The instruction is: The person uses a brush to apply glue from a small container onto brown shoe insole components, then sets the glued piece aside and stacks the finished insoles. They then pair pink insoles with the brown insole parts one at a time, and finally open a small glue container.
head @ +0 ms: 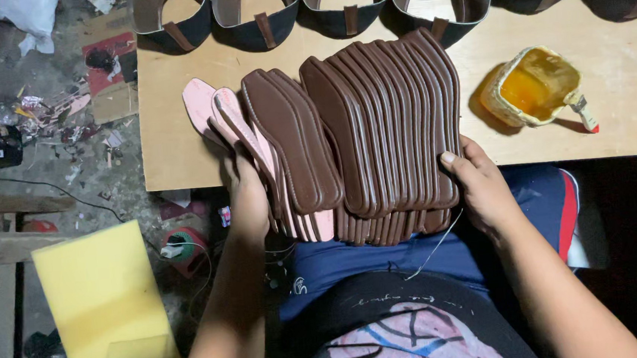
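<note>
A seated worker fans a row of brown insoles (375, 130) at the near edge of a plywood board (172, 114), the left hand (249, 195) curled under the pink insoles (213, 111) at one end, the right hand (483, 186) clasping the other, thumb pressed on top. A slackened grip could spill the fan toward the open glue pot (532, 85). Shoe uppers (351, 5) line the far edge; scraps litter the floor (44, 101) beside yellow foam (103, 306).

You have a fanned stack of brown shoe insoles (375, 130), overlapping on edge, with their pink undersides showing on the leftmost ones. Their toes lie on the board's front edge and their heels hang over your lap.
</note>
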